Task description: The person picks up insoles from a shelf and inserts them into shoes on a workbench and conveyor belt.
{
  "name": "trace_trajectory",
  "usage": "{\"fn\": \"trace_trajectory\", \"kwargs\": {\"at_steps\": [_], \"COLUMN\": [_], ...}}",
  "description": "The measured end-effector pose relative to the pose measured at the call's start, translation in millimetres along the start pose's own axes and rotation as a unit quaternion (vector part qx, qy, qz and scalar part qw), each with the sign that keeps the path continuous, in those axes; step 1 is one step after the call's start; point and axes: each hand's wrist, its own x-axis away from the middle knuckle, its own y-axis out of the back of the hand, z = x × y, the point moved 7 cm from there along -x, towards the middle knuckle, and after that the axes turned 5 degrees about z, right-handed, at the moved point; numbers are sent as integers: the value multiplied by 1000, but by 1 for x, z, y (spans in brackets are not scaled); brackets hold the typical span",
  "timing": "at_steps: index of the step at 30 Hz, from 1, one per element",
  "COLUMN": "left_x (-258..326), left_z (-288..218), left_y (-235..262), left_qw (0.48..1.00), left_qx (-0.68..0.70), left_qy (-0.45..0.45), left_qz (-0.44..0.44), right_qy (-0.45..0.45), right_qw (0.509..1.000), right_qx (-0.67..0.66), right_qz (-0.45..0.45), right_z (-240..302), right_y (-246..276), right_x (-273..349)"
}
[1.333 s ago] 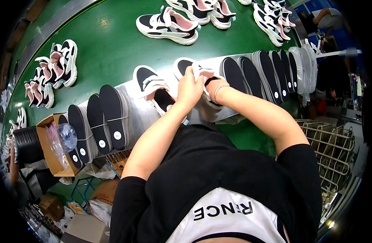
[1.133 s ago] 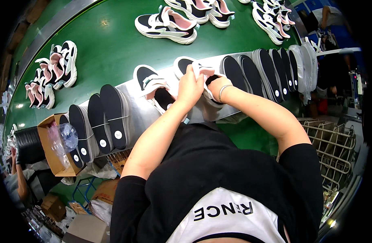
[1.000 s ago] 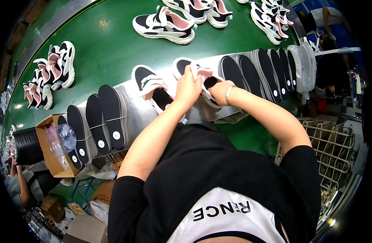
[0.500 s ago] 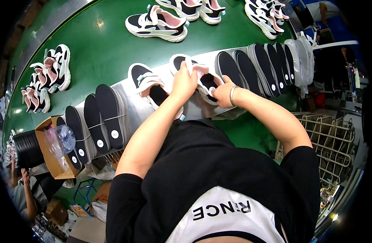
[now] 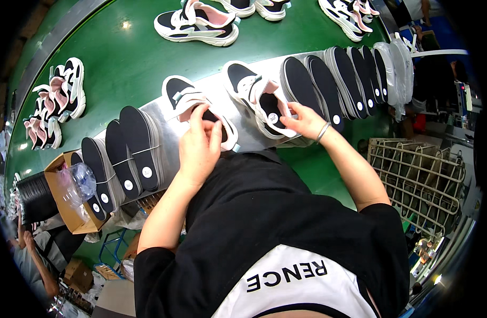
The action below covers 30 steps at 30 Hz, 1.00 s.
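Two black-and-white sneakers with pink lining lie side by side on a metal ledge in front of me. My left hand [image 5: 200, 146] is at the opening of the left sneaker [image 5: 181, 91], its thumb and bent fingers apart over the collar. On the right sneaker [image 5: 242, 79], my right hand [image 5: 305, 123] grips the heel edge, the thumb at the inside of the collar. A black insole [image 5: 270, 106] with a round white label shows inside that shoe. My left hand partly hides the inside of the left one.
Stacks of black insoles stand left [image 5: 140, 143] and right [image 5: 299, 85] of the sneakers. A cardboard box [image 5: 87, 228] holds clear plastic at far left. More sneakers [image 5: 198, 24] sit on the green table [image 5: 121, 58]. A wire rack [image 5: 413, 180] stands right; a co-worker's arm [image 5: 39, 262] shows lower left.
My left hand has let go of the right sneaker and moved left and nearer to the left sneaker. My right hand stays at the right sneaker's heel. The view has shifted slightly.
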Motion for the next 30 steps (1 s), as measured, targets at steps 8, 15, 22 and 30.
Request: {"fn": "trace_trajectory", "kwargs": {"at_steps": [8,15,22,30], "left_x": [-18,-52,-58,-68], "left_z": [-7,-19,-16,6], "left_y": [-44,-70,-80,-58], "left_qw": [962,938,921,975], "left_qx": [-239,-286,-320,-186], "left_qy": [66,60,85,84], "left_qz": [114,186,206,84], "right_qy": [-11,133,58,279], "right_qw": [893,817,690,836], "right_qx": [425,516,654,464], "right_qz": [-148,223,304,84], "right_z": [105,80,77,134], "right_y": [13,-31,-46,-44], "right_x": [12,6,-1,4]}}
